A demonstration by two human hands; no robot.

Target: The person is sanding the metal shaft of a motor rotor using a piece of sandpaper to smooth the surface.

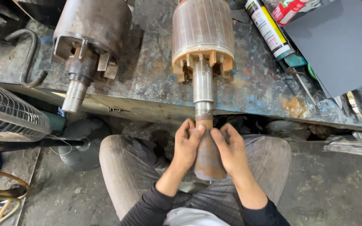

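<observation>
Head view, nearest first: dark sleeves and striped grey trousers of the seated person, knees apart. Above the lap, both hands wrap a rusty brown sleeve (208,157) that sits over the end of a shaft. Left hand (186,147) grips its left side, fingers curled round the upper end; right hand (231,150) grips the right side in the same way. Both are closed on the piece, thumbs near its top rim.

Shaft (203,90), grey metal and stepped, runs from the sleeve up over the edge of the bench (256,83) to a rotor (202,31) lying on the scarred, paint-flecked top. Rotor body pale with lengthwise slots; tan fins at the near end.

Left of it, well apart, a second rotor (89,29), darker and rusty, its shaft overhanging the bench edge. Metal hook (29,56) at far left. Fan guard (9,111) low left, below bench level. Right side of the bench: sealant tube (269,29) and a dark grey sheet (340,42).
</observation>
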